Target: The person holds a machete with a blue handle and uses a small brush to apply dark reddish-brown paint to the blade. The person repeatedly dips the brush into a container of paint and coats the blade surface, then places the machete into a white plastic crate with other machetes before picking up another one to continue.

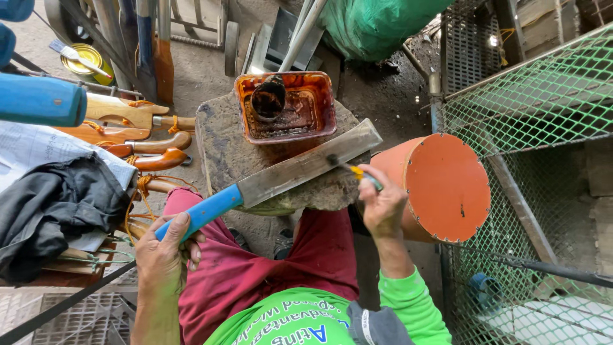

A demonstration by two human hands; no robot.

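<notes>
Low in the frame, our left hand grips the knife handle, so our right hand, pinching the brush, should stroke evenly along the blade.

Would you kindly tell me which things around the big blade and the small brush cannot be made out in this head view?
- Small yellow-handled brush: its lower handle is hidden inside the right hand.
- Blue-handled steel blade: the handle's end is covered by the left hand.
- Orange rectangular tub: the dark liquid hides its bottom.
- Blue cylinder: cut off by the left edge.
- Orange round drum: its body is hidden behind the right hand.
</notes>
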